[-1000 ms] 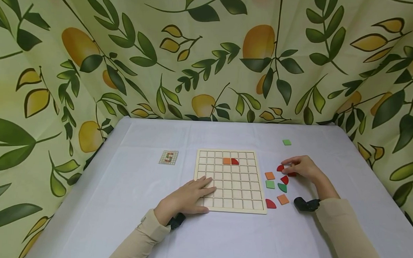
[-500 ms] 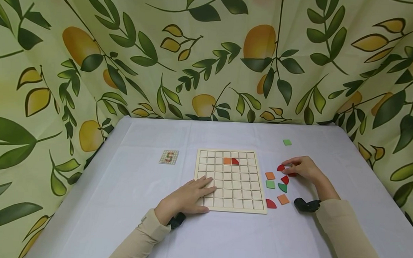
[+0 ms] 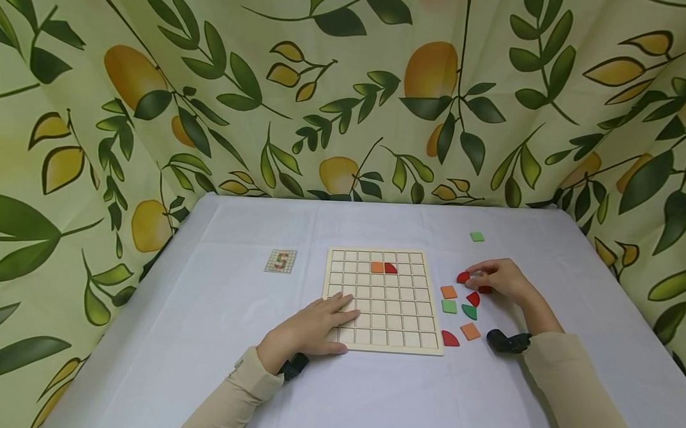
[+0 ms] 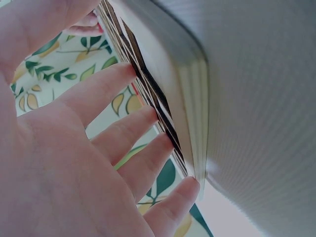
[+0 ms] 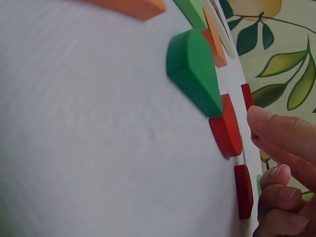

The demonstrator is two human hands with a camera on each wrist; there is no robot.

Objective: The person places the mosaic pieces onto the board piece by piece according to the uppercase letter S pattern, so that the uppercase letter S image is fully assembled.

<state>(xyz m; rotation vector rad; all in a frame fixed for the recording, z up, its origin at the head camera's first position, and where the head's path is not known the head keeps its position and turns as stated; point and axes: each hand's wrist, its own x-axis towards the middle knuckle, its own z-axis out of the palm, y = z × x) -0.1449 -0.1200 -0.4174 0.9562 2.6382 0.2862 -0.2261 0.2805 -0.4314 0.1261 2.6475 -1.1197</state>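
1. At the right of the grid board [image 3: 383, 318], level with its far rows, I pinched a red quarter-round tile [image 3: 462, 278] in the fingertips of my right hand [image 3: 507, 277]. Whether this tile touched the cloth, I could not tell.
2. Partly covered by that hand, a second red tile [image 3: 485, 289] lay on the cloth. Close by, toward me, lay a third red tile [image 3: 473, 298], with a dark green tile [image 3: 469, 311] just beside it.
3. Between this group and the board lay an upper orange square [image 3: 448, 292] and a light green square [image 3: 449, 306].
4. Nearer me lay a lower orange square [image 3: 470, 331] and, beside the board's near right corner, a fourth red tile [image 3: 450, 338].
5. My left hand [image 3: 309, 325] rested on the board's near left part, fingers extended and spread, grasping nothing.
6. Two tiles occupied the board's second row from the far edge: a seated orange square [image 3: 378, 267] and, adjoining its right side, a seated red tile [image 3: 390, 268].
7. Left of the board lay a small gridded card [image 3: 281, 260] bearing an S-like figure.
8. Beyond the tile group lay a far green square [image 3: 477, 236]. White cloth [image 3: 369, 400] covered the table; a leaf-and-fruit-patterned curtain [image 3: 349, 80] hung behind it.
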